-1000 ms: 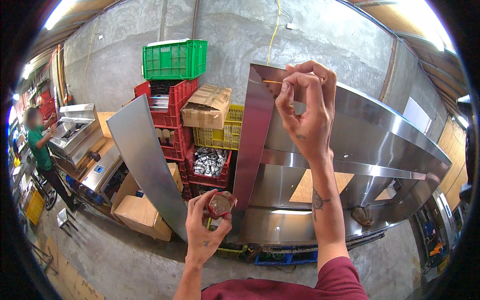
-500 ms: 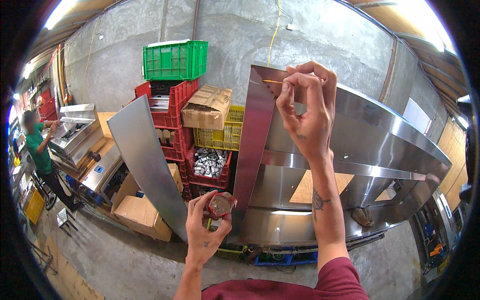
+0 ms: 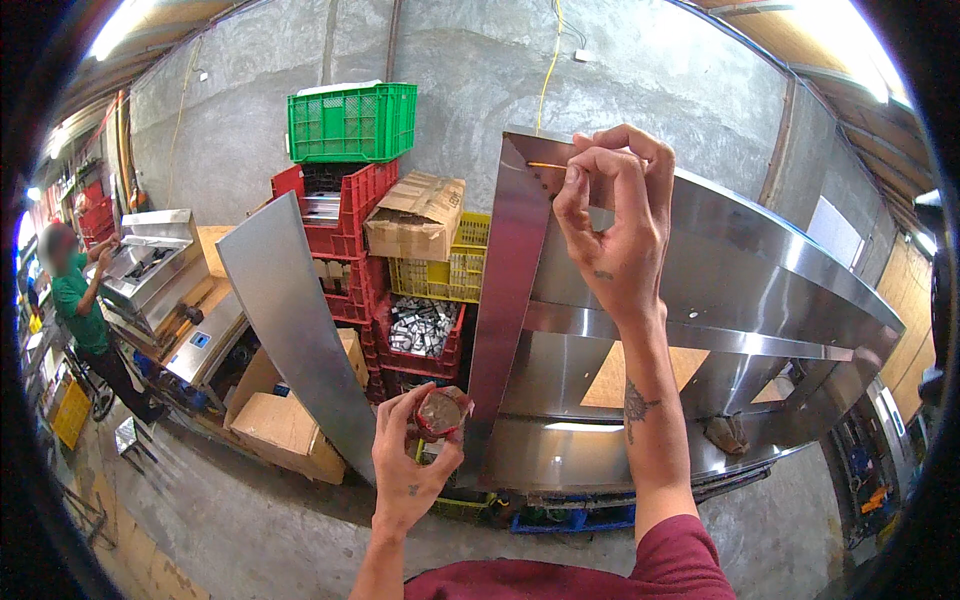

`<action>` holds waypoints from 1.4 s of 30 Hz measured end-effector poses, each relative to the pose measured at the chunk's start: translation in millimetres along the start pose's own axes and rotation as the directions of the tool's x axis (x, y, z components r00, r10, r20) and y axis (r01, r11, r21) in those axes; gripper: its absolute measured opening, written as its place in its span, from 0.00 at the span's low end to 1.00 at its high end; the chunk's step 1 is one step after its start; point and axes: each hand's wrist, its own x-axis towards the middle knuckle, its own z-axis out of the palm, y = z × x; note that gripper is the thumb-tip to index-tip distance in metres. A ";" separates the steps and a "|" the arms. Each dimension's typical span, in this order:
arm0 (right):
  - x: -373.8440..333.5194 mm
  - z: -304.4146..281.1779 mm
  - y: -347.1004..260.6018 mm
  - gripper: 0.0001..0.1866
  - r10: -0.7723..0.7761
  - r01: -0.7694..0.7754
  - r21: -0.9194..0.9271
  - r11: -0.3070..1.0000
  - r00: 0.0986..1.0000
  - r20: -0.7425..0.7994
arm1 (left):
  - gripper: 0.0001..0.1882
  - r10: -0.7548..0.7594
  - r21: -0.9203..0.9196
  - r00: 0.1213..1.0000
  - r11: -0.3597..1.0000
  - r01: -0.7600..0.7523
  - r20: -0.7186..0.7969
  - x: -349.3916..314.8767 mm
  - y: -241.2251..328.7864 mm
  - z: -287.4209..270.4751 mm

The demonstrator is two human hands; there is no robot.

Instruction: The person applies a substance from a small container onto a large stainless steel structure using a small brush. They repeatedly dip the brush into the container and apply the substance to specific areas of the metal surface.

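Note:
In my left hand (image 3: 415, 460), fingers curled round its side, is a small round red container (image 3: 441, 412) with greyish-brown stuff in its open top. My right hand (image 3: 625, 215) is raised, thumb and fingertips pinching a thin orange stick (image 3: 546, 164). The stick points left, its tip at the top of a tall reddish-looking sheet-metal flange (image 3: 505, 290). A few small dark spots sit in a row just below the tip. This flange edges a large stainless steel assembly (image 3: 600, 455) with rectangular openings, which stands to the right behind my right forearm.
A bare metal strip (image 3: 290, 310) leans left of my left hand. Behind it are stacked red crates (image 3: 335, 230), a green crate (image 3: 352, 125), a yellow crate (image 3: 435, 272) and cardboard boxes (image 3: 415, 235). A person in a green shirt (image 3: 78, 300) stands at a bench far left.
Both hands hold nearly the same pose, the stick's tip staying at the flange's top. The view has shifted very slightly. The person at far left has moved a little.

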 end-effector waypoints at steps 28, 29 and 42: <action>-0.2 -1.1 -1.2 0.11 0.004 -0.005 0.038 0.999 1.000 0.017 | 0.36 -0.027 -0.029 1.000 0.999 0.027 0.001 -1.4 2.8 -0.2; -0.2 -0.4 -1.0 0.11 0.008 -0.008 0.043 0.999 1.000 0.017 | 0.36 -0.029 -0.033 1.000 0.999 0.029 0.003 -1.3 2.4 0.1; -27.8 -28.0 -40.1 0.11 0.138 -0.163 0.279 0.946 0.985 0.107 | 0.34 -0.088 -0.003 0.996 0.996 0.088 0.019 0.2 13.0 -8.5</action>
